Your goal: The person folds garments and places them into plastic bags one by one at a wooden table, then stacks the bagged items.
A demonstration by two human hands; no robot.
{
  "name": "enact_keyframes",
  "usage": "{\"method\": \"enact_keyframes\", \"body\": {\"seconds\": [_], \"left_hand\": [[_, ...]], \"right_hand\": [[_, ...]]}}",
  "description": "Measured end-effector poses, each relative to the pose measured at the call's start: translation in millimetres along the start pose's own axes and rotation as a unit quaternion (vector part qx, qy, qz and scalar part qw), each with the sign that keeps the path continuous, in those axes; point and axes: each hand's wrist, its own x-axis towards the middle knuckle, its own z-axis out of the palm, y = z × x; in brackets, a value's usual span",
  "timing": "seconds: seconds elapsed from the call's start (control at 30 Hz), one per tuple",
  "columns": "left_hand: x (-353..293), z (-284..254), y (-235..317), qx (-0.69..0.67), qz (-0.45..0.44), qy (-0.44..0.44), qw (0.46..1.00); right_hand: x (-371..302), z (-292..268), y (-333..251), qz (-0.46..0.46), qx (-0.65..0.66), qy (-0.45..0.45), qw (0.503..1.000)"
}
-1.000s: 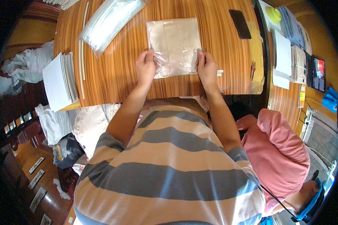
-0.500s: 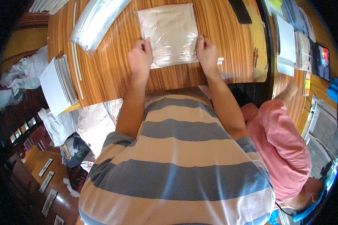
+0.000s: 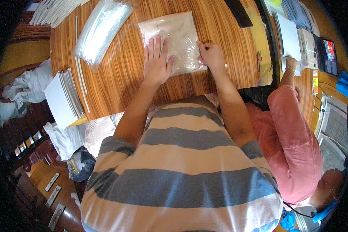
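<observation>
A folded beige garment in a clear plastic bag (image 3: 180, 36) lies flat on the wood-grain table in front of me. Palm down, my left hand (image 3: 157, 62) rests with spread fingers on the bag's lower left part. At the bag's right edge, close to the lower corner, my right hand (image 3: 212, 55) is closed, thumb and fingers pinching the plastic. The exact bit of film between those fingers is mostly hidden.
Clear plastic bags (image 3: 102, 33) are piled to the left, near a long thin white strip (image 3: 81, 81). White sheets (image 3: 62, 98) overhang the left edge. A dark flat bar (image 3: 238, 12) and scissors (image 3: 259, 58) lie right. A co-worker in pink (image 3: 294, 143) reaches towards stacked white sheets (image 3: 289, 36).
My left hand has let go of the bag's left edge and now lies flat on top. My right hand still pinches the right edge. The co-worker's hand has moved onto the white stack.
</observation>
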Motion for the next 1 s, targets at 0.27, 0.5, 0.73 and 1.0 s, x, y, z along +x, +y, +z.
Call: {"method": "enact_keyframes", "body": {"seconds": [0.27,0.5,0.73,1.0], "left_hand": [[2.5,6.0,0.5,0.065,-0.005,-0.004,0.998],[6.5,3.5,-5.7,0.065,0.028,-0.038,0.997],[81.4,-72.0,-63.3,0.059,0.363,-0.156,0.917],[21.0,-2.3,44.3,0.079,0.02,-0.044,0.996]], "right_hand": [[-16.4,46.8,-17.0,-0.445,-0.137,0.116,0.877],[19.2,26.6,6.4,-0.27,-0.205,0.273,0.9],[-29.9,20.9,0.5,-0.405,-0.254,0.073,0.875],[-30.7,48.4,-11.5,-0.335,-0.206,0.117,0.912]]}}
